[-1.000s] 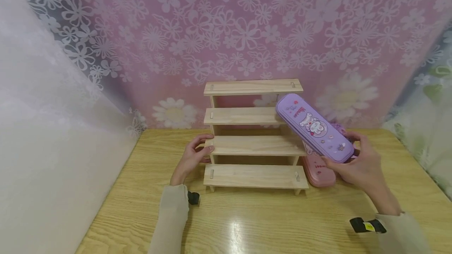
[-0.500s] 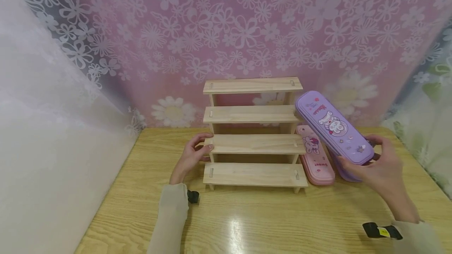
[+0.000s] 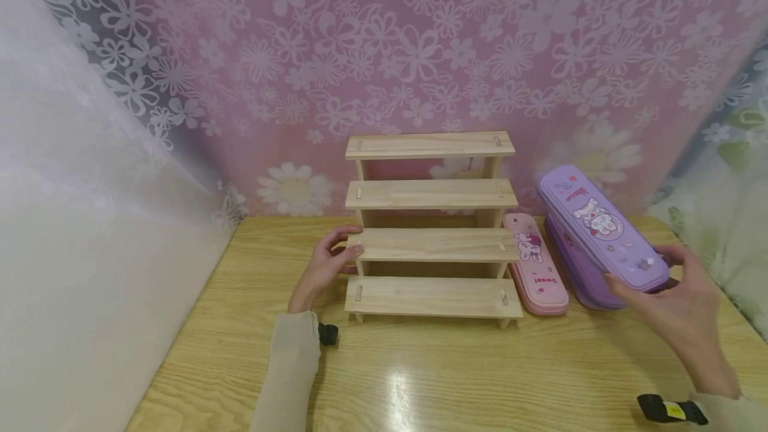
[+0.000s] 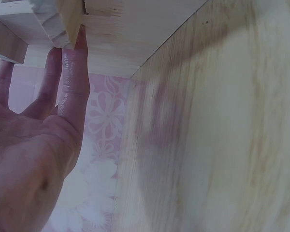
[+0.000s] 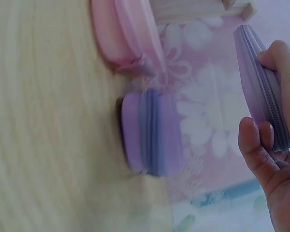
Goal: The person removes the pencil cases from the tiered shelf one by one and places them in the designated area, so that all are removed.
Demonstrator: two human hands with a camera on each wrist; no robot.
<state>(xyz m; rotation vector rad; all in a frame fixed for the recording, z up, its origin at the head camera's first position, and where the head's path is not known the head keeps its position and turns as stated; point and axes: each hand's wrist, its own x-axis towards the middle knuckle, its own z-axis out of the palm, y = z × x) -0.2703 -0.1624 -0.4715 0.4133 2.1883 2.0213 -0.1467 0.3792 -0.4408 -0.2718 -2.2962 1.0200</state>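
Note:
My right hand (image 3: 678, 299) grips the near end of a lilac pencil case (image 3: 600, 222) printed with a white cartoon bunny. The case is raised and slanted, its far end toward the back left. In the right wrist view, thumb and fingers pinch the zipped lilac case. Beneath it in the head view, a second, darker purple pencil case (image 3: 591, 282) lies on the table, partly hidden. My left hand (image 3: 324, 265) pinches the left end of a step on a pale wooden stepped display shelf (image 3: 435, 297). In the left wrist view, fingers reach under that board.
A pink pencil case (image 3: 536, 265) with a bunny print lies on the table right beside the shelf's right side. The light wooden table (image 3: 384, 372) ends at a pink flowered backdrop (image 3: 372, 52). A white surface (image 3: 90, 219) borders the left.
My right hand has carried the lilac case rightward, away from the shelf and over the darker purple case, uncovering the pink one. My left hand stays at the same shelf step.

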